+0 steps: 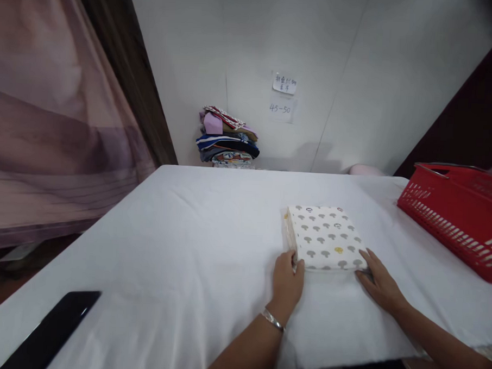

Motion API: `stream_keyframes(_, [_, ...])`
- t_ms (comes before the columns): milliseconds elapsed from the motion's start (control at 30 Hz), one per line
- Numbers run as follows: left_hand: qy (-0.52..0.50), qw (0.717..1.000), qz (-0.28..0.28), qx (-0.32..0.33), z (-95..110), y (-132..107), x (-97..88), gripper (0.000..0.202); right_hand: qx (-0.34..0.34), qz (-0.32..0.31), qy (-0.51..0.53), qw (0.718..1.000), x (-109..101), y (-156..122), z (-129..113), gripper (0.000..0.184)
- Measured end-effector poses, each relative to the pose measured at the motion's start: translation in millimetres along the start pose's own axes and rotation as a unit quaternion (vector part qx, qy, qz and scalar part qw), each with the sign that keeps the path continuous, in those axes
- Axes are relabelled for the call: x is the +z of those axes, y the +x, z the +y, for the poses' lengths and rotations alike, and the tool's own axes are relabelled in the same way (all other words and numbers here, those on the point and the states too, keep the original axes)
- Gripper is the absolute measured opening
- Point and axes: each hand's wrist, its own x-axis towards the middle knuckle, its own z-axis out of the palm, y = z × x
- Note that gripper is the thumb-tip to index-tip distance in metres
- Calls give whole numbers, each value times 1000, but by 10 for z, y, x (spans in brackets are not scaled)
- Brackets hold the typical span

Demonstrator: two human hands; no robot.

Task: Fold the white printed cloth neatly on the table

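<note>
A folded white cloth (323, 237) with grey mushroom prints and a few yellow and dark ones lies flat on the white-covered table (178, 247). At its near left corner, my left hand (287, 279) is closed, with the thumb in front and the curled fingers along the left side. A silver bracelet (273, 319) circles that wrist. My right hand (380, 280) grips the near right corner, its fingers along the right edge and its thumb at the front edge. The cloth's layers show along its left side.
To the right stands a red plastic basket (452, 215). A stack of folded fabrics (228, 140) rises behind the table's far edge, against the wall. A black flat object (52, 328) lies at the near left. Pink curtains (61, 116) hang on the left, and paper notes (283, 96) are on the wall.
</note>
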Motion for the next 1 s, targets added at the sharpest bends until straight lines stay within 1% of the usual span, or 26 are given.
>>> stream_keyframes(133, [-21,1000,10,-2,-25,26,-2,29,2,4,8,1000,9,22,12,61])
stream_keyframes(233, [-35,999,29,-6,-35,46,-12,28,8,-1,22,1000,23,40,19,60])
stream_keyframes(333, [-32,998,43,-26,-29,74,-20,36,8,-6,40,999,18,84,13,61])
stream_keyframes(400, [-7,999,36,-14,6,91,-18,38,-3,-11,49,999,-16,141,7,60])
stream_keyframes(467, [49,998,30,5,78,84,8,33,-16,-22,54,998,-81,211,16,56])
stream_keyframes(533, [100,995,25,2,178,29,80,28,-27,-30,61,997,-169,269,65,50])
stream_keyframes(600, [112,993,16,-11,279,-86,198,27,-35,-21,74,996,-254,291,174,45])
stream_keyframes(700, [85,996,2,5,373,-323,386,29,-34,-4,93,995,-335,253,418,45])
stream_keyframes(767, [61,998,4,24,384,-442,441,27,-31,-21,96,995,-368,229,552,45])
stream_keyframes(800, [52,998,11,27,378,-470,437,26,-28,-32,92,995,-386,232,581,45])
stream_keyframes(867, [45,998,35,14,356,-450,381,23,-23,-29,82,996,-434,278,518,44])
stream_keyframes(900, [47,998,48,1,346,-407,341,22,-28,-14,83,996,-462,314,417,43])
stream_keyframes(933, [49,997,58,-13,338,-349,304,21,-39,9,92,995,-490,355,272,43])
stream_keyframes(967, [47,996,64,-27,332,-282,275,20,-72,29,116,990,-514,395,88,42])
stream_keyframes(1000, [42,996,63,-41,330,-213,259,19,-103,33,142,984,-532,432,-125,41])
